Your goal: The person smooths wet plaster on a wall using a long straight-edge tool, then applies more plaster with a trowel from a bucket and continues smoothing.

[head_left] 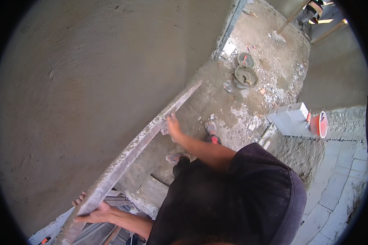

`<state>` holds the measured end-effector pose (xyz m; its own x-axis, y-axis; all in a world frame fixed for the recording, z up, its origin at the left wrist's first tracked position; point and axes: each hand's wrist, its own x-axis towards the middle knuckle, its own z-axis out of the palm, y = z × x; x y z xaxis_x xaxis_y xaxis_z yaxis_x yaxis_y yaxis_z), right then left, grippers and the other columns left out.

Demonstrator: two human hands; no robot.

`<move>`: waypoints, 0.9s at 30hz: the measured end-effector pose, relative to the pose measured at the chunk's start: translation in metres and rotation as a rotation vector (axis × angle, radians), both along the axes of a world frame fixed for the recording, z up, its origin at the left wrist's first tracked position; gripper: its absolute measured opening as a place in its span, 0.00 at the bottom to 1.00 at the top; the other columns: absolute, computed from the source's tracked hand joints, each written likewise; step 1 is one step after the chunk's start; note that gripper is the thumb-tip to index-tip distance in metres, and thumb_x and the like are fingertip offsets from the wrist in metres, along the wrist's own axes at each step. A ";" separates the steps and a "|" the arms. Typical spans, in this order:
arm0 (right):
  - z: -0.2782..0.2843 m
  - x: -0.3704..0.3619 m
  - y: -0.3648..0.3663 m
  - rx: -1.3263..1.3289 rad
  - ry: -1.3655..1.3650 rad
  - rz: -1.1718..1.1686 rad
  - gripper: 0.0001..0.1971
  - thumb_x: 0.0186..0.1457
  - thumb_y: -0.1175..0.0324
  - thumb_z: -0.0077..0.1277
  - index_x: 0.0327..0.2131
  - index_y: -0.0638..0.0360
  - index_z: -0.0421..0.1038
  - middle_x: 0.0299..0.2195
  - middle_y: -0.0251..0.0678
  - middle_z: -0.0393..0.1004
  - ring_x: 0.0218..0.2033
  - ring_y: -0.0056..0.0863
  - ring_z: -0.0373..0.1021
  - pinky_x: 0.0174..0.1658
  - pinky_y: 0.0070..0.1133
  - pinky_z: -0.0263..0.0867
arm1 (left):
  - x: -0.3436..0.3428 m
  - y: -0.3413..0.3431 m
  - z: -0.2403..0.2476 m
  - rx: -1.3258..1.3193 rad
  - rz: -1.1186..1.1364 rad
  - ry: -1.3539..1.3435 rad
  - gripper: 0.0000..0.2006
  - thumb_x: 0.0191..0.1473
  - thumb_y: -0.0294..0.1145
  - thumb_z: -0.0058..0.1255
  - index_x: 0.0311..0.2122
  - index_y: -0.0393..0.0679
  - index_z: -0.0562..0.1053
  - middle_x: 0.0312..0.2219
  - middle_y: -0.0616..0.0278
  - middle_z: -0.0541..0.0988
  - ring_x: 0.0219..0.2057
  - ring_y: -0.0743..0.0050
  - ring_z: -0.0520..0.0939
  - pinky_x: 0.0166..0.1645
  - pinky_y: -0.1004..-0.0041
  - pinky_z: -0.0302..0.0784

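Note:
A long, straight plasterer's straightedge (126, 165), crusted with mortar along its edge, runs slantwise along a grey plastered wall (98, 81). My left hand (95, 214) is closed round its lower-left part, thumb on the near side and fingertips showing beyond the far edge. Farther up the bar, my right hand (173, 126) grips it from the near side; some of its fingers are hidden behind the bar. The straightedge lies on or close to the wall face; I cannot tell whether its whole length touches.
A mortar bucket (245, 77) and a round tub (245, 60) stand on the rubble-strewn floor (270, 49). Stacked grey blocks (288, 120) and an orange bucket (319, 124) are at right. Boards (118, 200) lie below my left forearm. Another person (313, 10) is far off beside wooden props (292, 17).

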<state>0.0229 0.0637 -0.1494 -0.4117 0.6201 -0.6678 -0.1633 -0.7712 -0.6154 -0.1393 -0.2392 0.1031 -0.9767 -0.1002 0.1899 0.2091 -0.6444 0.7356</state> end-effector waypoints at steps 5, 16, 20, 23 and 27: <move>-0.027 0.049 0.067 0.077 0.014 0.499 0.33 0.64 0.59 0.41 0.66 0.56 0.41 0.31 0.45 0.78 0.25 0.31 0.76 0.26 0.28 0.74 | 0.044 0.069 0.035 -0.055 -0.071 0.083 0.32 0.48 0.62 0.58 0.35 0.35 0.71 0.30 0.56 0.75 0.33 0.59 0.77 0.47 0.58 0.75; -0.257 0.390 0.336 0.644 -1.193 0.507 0.22 0.52 0.57 0.52 0.41 0.69 0.74 0.33 0.59 0.76 0.38 0.54 0.75 0.42 0.40 0.71 | 0.123 0.240 -0.021 -0.691 0.972 -0.209 0.23 0.43 0.43 0.67 0.25 0.27 0.76 0.28 0.52 0.79 0.28 0.66 0.79 0.33 0.65 0.78; -0.311 0.509 0.462 0.535 -1.364 0.444 0.21 0.52 0.55 0.49 0.40 0.63 0.76 0.37 0.59 0.75 0.40 0.55 0.73 0.45 0.41 0.68 | 0.109 0.219 -0.014 -0.675 0.811 0.026 0.13 0.43 0.32 0.64 0.29 0.31 0.78 0.35 0.49 0.81 0.34 0.56 0.83 0.38 0.61 0.83; -0.328 0.533 0.529 0.439 -1.386 0.493 0.23 0.53 0.52 0.49 0.43 0.63 0.75 0.39 0.57 0.75 0.44 0.54 0.72 0.47 0.41 0.67 | 0.128 0.250 0.018 -0.814 0.807 0.072 0.15 0.43 0.32 0.64 0.31 0.29 0.76 0.35 0.49 0.81 0.34 0.56 0.83 0.39 0.62 0.84; -0.377 0.510 0.587 0.381 -1.423 0.644 0.24 0.54 0.51 0.48 0.45 0.61 0.74 0.45 0.50 0.76 0.51 0.50 0.69 0.51 0.40 0.66 | 0.143 0.266 0.036 -0.834 0.840 0.023 0.21 0.54 0.42 0.55 0.49 0.40 0.72 0.47 0.52 0.75 0.47 0.53 0.77 0.56 0.55 0.71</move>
